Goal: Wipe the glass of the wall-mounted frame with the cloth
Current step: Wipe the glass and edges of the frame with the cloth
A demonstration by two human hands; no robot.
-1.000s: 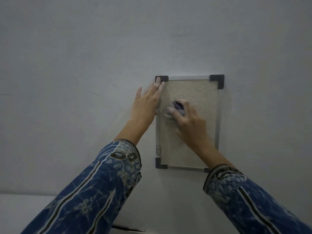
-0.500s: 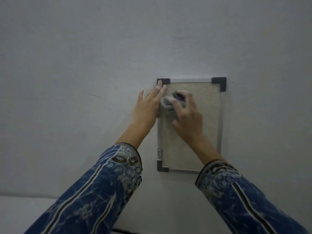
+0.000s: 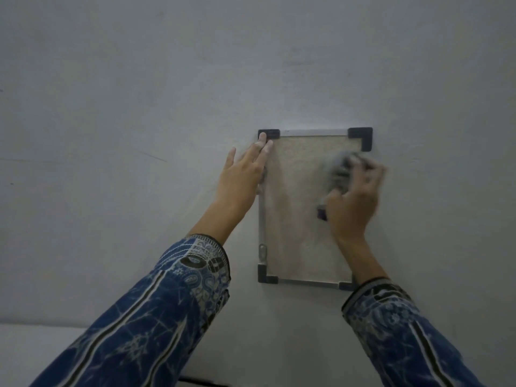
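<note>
- A rectangular frame [image 3: 262,219] hangs upright on a pale grey wall [image 3: 139,107], taller than it is wide, with thin silver rails and dark plastic corner pieces.
- The glass [image 3: 298,219] shows a beige, speckled backing behind it and fills the frame from rail to rail.
- The left hand [image 3: 243,174] lies flat and open, fingers straight and close together, palm against the wall along the frame's left rail. Its fingertips [image 3: 265,145] reach the frame's top left corner piece [image 3: 269,134] and overlap it. It grasps nothing.
- The right hand [image 3: 353,202] is curled around a bunched grey cloth [image 3: 339,171], fingers bent over the wad and pressing it onto the glass near the frame's upper right corner, just below the top right corner piece [image 3: 361,136]. The hand and cloth are smeared by motion blur, so the exact finger positions are hard to make out.
- A small dark purple bit [image 3: 322,213] pokes out at the thumb side of the right hand; it may be part of the cloth, but I cannot tell for sure.
- The right forearm crosses the frame's lower right corner and hides it.
- Both arms wear blue patterned sleeves [image 3: 167,317] with pale stripes and ornate cuffs.
- A small silver clip [image 3: 262,251] sits low on the left rail, above the bottom left corner piece [image 3: 265,276].
</note>
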